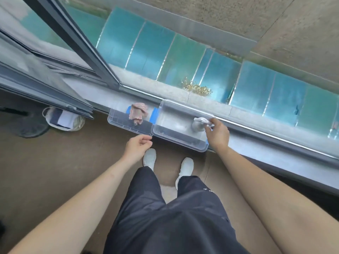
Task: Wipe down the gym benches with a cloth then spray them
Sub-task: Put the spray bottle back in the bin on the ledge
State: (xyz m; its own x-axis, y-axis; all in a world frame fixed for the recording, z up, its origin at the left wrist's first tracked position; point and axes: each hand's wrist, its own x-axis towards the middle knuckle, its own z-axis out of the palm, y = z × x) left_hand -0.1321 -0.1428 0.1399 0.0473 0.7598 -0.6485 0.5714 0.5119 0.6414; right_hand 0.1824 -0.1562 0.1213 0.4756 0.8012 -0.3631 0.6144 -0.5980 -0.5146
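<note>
A clear plastic box stands on the grey window sill, and its clear lid lies to its left. A crumpled pinkish cloth rests on the lid. Inside the box stands a spray bottle with a white trigger head. My right hand is closed around that trigger head at the box's right end. My left hand hovers just in front of the lid's near corner, fingers loosely curled and holding nothing. No gym bench is in view.
An open dark window frame leans in at the left. A woven basket with folded fabric sits on the brown floor under it. My white shoes stand close to the sill. Blue glass roofing lies outside below.
</note>
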